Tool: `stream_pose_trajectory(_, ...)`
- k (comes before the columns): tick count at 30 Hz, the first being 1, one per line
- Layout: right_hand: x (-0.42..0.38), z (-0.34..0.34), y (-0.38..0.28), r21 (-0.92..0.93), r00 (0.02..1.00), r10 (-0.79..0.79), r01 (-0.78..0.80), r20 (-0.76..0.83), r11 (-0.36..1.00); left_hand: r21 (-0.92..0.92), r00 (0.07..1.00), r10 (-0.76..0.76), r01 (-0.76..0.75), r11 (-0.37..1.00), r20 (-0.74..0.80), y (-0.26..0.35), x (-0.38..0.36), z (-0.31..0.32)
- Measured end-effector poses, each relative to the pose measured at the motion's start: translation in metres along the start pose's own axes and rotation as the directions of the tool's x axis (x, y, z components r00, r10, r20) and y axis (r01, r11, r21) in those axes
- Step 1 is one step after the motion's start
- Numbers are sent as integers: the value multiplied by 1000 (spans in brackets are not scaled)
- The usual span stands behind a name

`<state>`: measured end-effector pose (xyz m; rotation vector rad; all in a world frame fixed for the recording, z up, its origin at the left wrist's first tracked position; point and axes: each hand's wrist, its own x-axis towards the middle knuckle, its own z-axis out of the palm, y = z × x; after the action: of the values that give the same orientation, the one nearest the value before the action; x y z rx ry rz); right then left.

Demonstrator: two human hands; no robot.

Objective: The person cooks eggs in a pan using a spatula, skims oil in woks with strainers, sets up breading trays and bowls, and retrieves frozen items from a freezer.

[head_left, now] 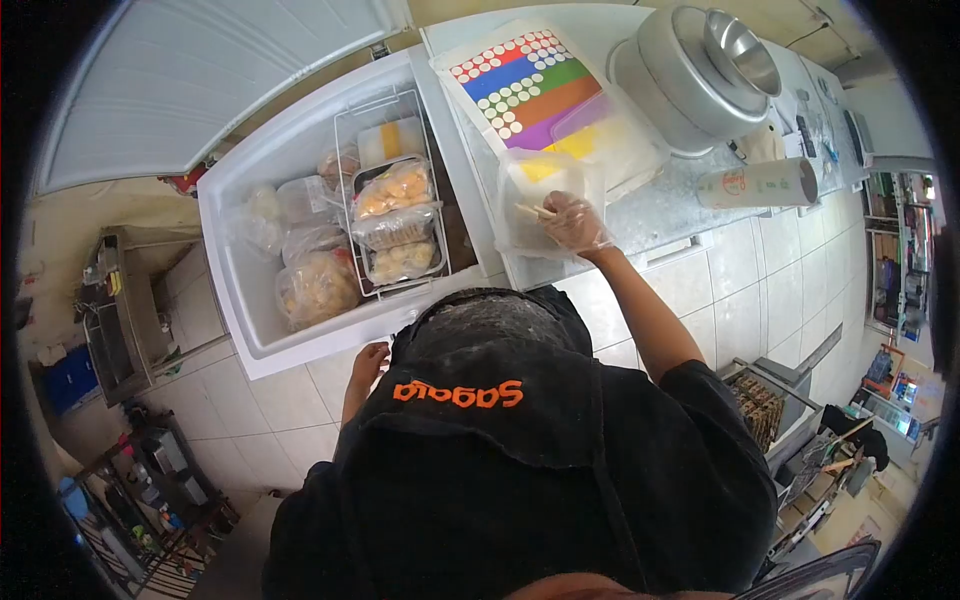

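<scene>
My right hand [575,224], in a clear plastic glove, is closed on a pale stick-shaped piece [534,211]. It is over a translucent white plastic container [508,228] on the worktop, and the contents under the hand are partly hidden. My left hand [371,362] hangs low beside the front of an open chest freezer [262,358]. Its fingers are loosely bent and I see nothing in them. Inside the freezer, a white wire basket [392,104] holds bagged orange pieces [398,188] and bagged pale pieces [400,262]. A larger bag of pale food [318,292] lies outside the basket.
The freezer lid [210,80] stands raised at the upper left. A coloured sheet with white round stickers [530,85] lies on the worktop behind the container. Farther right are a large metal machine with a bowl [670,85] and a white paper cup [755,184] on its side.
</scene>
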<state>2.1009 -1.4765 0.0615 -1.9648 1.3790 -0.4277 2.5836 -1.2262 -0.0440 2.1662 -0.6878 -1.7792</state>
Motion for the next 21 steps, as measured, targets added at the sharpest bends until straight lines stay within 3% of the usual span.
stream_pose_trajectory(1, 0, -2, 0, 22, 988, -114, 117, -108, 993, 112, 992, 122, -124, 986, 31, 9, -3, 0)
stream_pose_trajectory(2, 3, -3, 1, 20, 987, -116, 119, -110, 993, 217, 969, 237, -248, 944, 74, 18, -6, -1)
stream_pose_trajectory(3, 5, -6, -2, -138, 950, -266, 245, -164, 960, 216, 968, 240, -250, 944, 74, 40, -13, 3)
stream_pose_trajectory(4, 7, -9, -6, -297, 890, -414, 350, -190, 888, 266, 937, 342, -347, 899, 67, 71, -24, 12)
stream_pose_trajectory(5, 6, -14, -12, -296, 891, -415, 352, -185, 888, 315, 897, 438, -435, 844, 65, 103, -34, 21)
stream_pose_trajectory(6, 5, -21, -21, -211, 895, -392, 349, -214, 913, 451, 723, 687, -639, 623, 74, 134, -38, 30)
stream_pose_trajectory(7, 3, -25, -26, -124, 898, -367, 347, -241, 930, 357, 774, 630, -607, 710, 63, 177, -52, 47)
stream_pose_trajectory(9, 1, -16, -17, -109, 885, -372, 356, -279, 928, 338, 561, 823, -794, 506, 86, 244, -65, 82)
stream_pose_trajectory(11, -3, -9, -17, -90, 869, -373, 364, -325, 927, 224, 396, 912, -903, 366, 107, 295, -63, 125)
stream_pose_trajectory(13, -10, -3, -25, 239, 888, -233, 344, -396, 908, 73, 351, 921, -936, 344, 168, 337, -74, 162)
stream_pose_trajectory(14, -14, 1, -25, 238, 886, -232, 345, -400, 908, 74, 348, 922, -937, 341, 171, 345, -63, 174)
stream_pose_trajectory(16, -19, 8, -29, 608, 961, 117, 63, -252, 791, -183, 465, 806, -813, 553, 367, 352, -36, 194)
stream_pose_trajectory(18, -19, 0, -39, 637, 945, 162, 60, -285, 769, -135, 479, 785, -814, 565, 394, 356, -24, 201)
stream_pose_trajectory(20, -22, -10, -43, 737, 927, 375, -255, 3, 625, -77, 499, 752, -810, 581, 431, 359, -19, 208)
stream_pose_trajectory(21, -21, -6, -41, 818, 933, 360, -189, -23, 543, -58, 501, 738, -809, 584, 452, 362, -20, 211)
